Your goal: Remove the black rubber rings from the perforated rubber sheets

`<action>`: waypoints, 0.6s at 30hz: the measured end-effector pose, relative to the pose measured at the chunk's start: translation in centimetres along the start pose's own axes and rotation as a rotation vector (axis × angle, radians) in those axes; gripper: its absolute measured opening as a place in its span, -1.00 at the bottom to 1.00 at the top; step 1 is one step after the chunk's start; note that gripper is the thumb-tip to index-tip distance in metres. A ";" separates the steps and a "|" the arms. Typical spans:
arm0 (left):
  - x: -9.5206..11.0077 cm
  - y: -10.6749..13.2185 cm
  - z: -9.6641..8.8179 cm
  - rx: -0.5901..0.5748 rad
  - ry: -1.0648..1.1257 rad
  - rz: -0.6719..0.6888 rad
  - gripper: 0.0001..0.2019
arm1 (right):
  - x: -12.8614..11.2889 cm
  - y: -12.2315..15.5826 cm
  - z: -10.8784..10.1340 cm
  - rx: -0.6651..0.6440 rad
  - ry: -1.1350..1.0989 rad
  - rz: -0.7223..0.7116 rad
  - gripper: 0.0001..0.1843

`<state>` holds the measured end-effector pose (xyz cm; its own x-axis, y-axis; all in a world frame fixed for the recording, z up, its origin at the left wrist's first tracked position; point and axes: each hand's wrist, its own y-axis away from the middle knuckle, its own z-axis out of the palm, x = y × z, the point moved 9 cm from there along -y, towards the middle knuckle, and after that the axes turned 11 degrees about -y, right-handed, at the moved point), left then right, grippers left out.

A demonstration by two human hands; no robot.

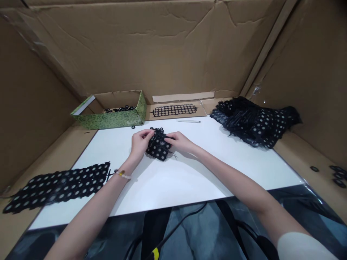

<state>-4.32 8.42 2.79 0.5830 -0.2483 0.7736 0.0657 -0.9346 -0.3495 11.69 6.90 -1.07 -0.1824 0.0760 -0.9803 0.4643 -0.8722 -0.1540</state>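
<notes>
Between my two hands, over the middle of the white board, is a small black rubber sheet (158, 150) dotted with pale round spots. My left hand (141, 142) pinches its upper left edge between thumb and fingers. At its right edge my right hand (180, 142) grips with thumb and forefinger. Several small black rings show along the top of the sheet, and thin black strands stick out at its lower right. Fine detail under the fingertips is hidden.
A green patterned box (116, 120) with black rings inside stands back left. A punched black sheet (175, 110) lies behind a white pen (188, 121). Dotted black sheets (59, 184) lie left, a heap of them (255, 122) right. Loose rings (338, 175) sit far right.
</notes>
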 end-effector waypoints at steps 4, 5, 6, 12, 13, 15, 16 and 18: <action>-0.5 -0.2 0.4 -0.019 0.005 0.027 -0.76 | 0.7 0.1 -0.5 0.031 -0.013 0.039 -0.74; -0.2 -0.1 0.6 -0.040 -0.008 0.065 -0.75 | 0.7 0.2 -0.6 0.032 -0.009 0.045 -0.74; 0.3 0.1 0.9 -0.070 -0.033 0.115 -0.75 | 0.8 0.3 -0.6 0.030 -0.005 0.046 -0.75; 2.5 1.2 2.0 -0.144 -0.173 0.301 -0.80 | 1.0 0.4 -0.4 0.012 -0.038 0.071 -0.76; 2.0 0.9 1.7 -0.119 -0.128 0.251 -0.80 | 1.0 0.4 -0.4 0.021 -0.041 0.083 -0.77; 0.1 0.1 1.0 -0.059 0.030 0.089 -0.80 | 1.0 0.3 -0.8 0.064 -0.038 0.099 -0.79; -1.1 -0.4 0.6 -0.025 0.133 -0.011 -0.80 | 1.0 0.3 -1.0 0.089 -0.027 0.106 -0.80; -3.9 -1.2 -0.6 0.066 0.338 -0.209 -0.77 | 1.0 0.4 -1.4 0.134 -0.012 0.128 -0.83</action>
<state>-7.18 10.31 0.52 0.2528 -0.1347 0.9581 0.2126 -0.9583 -0.1908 12.89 7.34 -2.28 -0.1402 -0.0447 -0.9891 0.3650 -0.9310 -0.0096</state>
